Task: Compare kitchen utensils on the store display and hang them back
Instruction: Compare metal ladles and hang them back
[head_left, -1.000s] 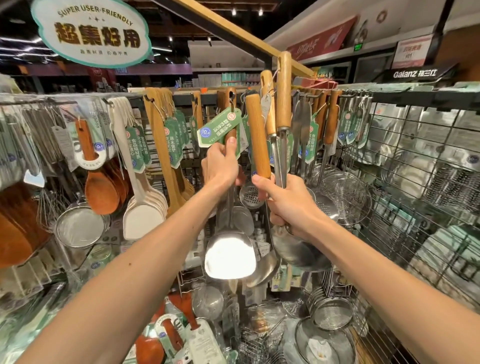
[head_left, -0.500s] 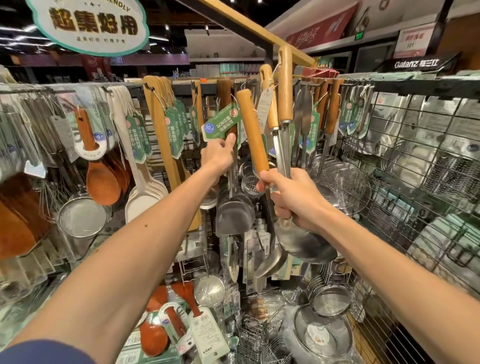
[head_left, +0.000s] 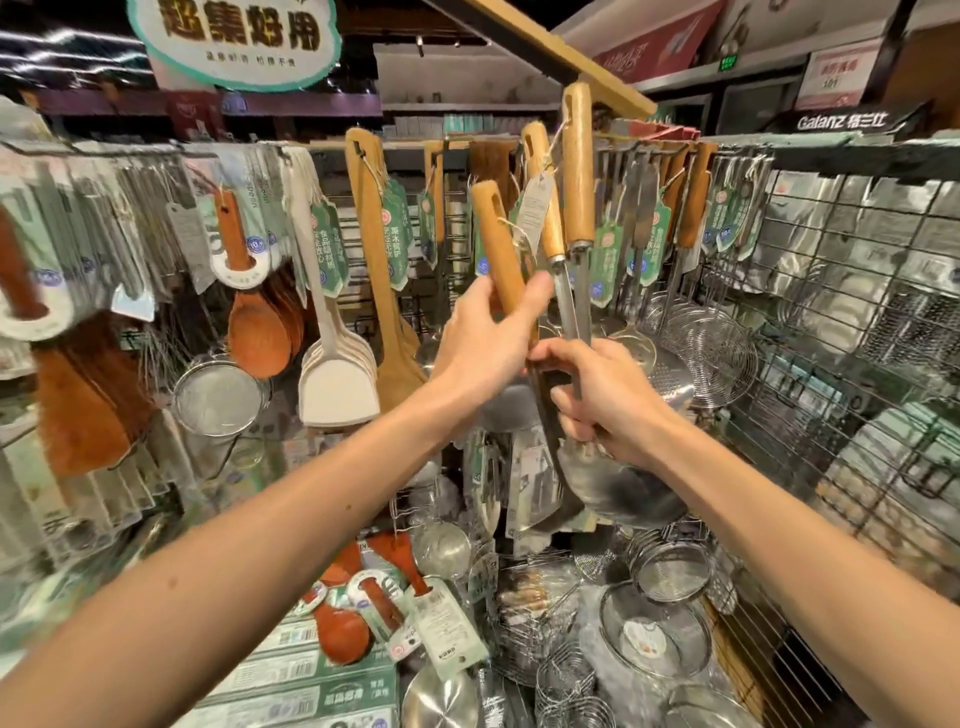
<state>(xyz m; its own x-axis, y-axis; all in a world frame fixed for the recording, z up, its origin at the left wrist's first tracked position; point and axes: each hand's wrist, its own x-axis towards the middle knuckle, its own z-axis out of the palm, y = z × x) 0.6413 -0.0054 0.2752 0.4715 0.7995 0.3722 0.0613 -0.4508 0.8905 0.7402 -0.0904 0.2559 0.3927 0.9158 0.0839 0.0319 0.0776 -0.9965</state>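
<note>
Left hand (head_left: 483, 348) pinches a wooden handle (head_left: 496, 244); right hand (head_left: 613, 400) grips half-hidden steel shafts (head_left: 569, 306)

Three wooden-handled utensils (head_left: 577, 171), handles up

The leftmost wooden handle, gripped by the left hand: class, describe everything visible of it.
The leftmost wooden handle is a rounded stick of light brown wood, by its look, with a long slot near its upper end. It tilts, top leaning left, apart from two nearly upright handles beside it. The left hand grips its lower end, thumb across the front. Below that it is hidden, among the metal shafts gripped by the right hand; which head is its own cannot be told.
</note>
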